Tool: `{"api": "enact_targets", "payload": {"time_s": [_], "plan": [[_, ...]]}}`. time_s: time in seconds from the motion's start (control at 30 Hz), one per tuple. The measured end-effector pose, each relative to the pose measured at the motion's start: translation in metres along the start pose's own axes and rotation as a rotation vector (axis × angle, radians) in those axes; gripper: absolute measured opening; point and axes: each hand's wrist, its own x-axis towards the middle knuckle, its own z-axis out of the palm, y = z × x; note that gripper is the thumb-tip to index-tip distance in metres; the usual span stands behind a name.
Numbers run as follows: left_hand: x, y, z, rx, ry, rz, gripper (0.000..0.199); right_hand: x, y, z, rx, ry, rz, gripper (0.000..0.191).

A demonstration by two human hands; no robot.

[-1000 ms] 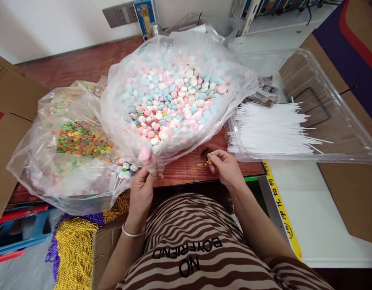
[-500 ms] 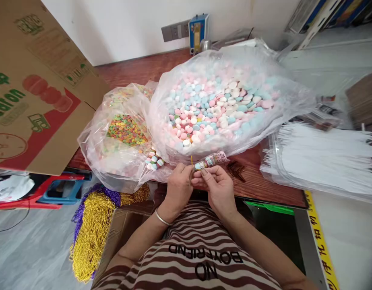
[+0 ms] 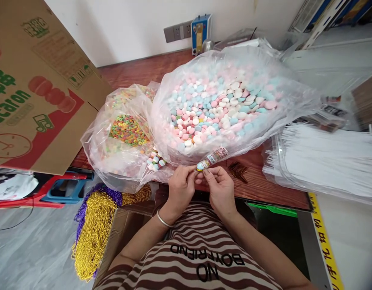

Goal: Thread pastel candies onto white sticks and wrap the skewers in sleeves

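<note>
A printed candy wrapper point(image 3: 216, 156) with pastel candy inside slants up and right from between my hands, at the front edge of the big candy bag. My right hand point(image 3: 220, 187) pinches its lower end between thumb and fingers. My left hand point(image 3: 181, 189) is closed at the same end, its fingertips against a small yellow bit; the rest of what it grips is hidden. Pink, white and blue candies point(image 3: 225, 108) fill the large clear bag behind. Left of it, a smaller bag holds colourful rings point(image 3: 130, 131), with candy sticks point(image 3: 156, 161) at its front. Brown twist ties point(image 3: 238, 172) lie right of my hands.
White sticks point(image 3: 331, 157) lie in clear plastic at the right of the red-brown table point(image 3: 264, 173). A large cardboard box point(image 3: 53, 133) stands at the left. Gold and purple bead strands point(image 3: 97, 233) hang below the table's front. A blue device point(image 3: 201, 34) stands by the wall.
The yellow strip that stood up by my left fingertips is now down at the wrapper's lower end. The wrapper tilts more steeply. The view has shifted slightly.
</note>
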Motion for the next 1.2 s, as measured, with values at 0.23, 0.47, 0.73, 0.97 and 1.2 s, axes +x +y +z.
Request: {"api": "enact_targets", "payload": {"time_s": [0.23,0.47,0.73,0.97,1.2], "plan": [[0.011,0.009,0.005,-1.029,-0.171,-0.759,0.036,0.005,-0.003,0.001,-0.120,-0.091,-0.049,0.026],[0.013,0.005,0.004,-1.194,-0.160,-0.853,0.037,0.013,-0.021,-0.007,-0.266,-0.220,-0.023,0.029],[0.005,-0.001,0.007,-1.027,-0.148,-0.704,0.036,0.015,-0.035,-0.007,-0.436,-0.294,-0.019,0.031],[0.016,-0.016,-0.013,-0.523,-0.247,0.021,0.011,0.024,-0.037,-0.019,-0.243,-0.521,0.234,0.041],[0.006,0.021,-0.076,-0.185,0.158,-0.030,0.007,0.025,-0.083,-0.007,-0.587,-0.644,-0.218,0.017]]}}
